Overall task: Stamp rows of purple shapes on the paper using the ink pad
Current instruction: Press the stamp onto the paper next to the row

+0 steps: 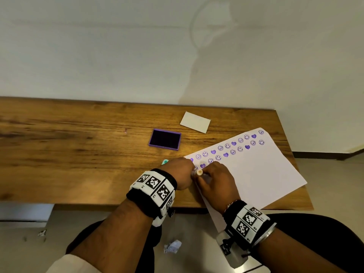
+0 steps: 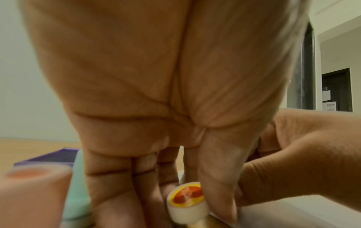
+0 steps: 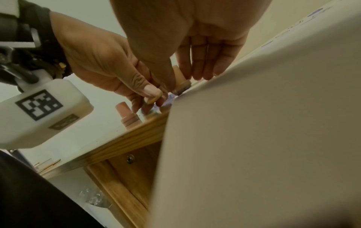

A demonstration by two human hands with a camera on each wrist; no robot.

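The right hand (image 1: 215, 179) pinches a small stamp (image 1: 199, 172) between thumb and fingers (image 3: 199, 72), its inked end down on the paper (image 1: 262, 174) near the counter's (image 1: 78, 154) front edge. The left hand (image 1: 180, 173), fingers curled, rests just beside the stamp; whether it grips anything cannot be told. The paper lies at the right end, overhanging the front edge. The open purple ink pad (image 1: 165, 139) sits behind it, mid-counter.
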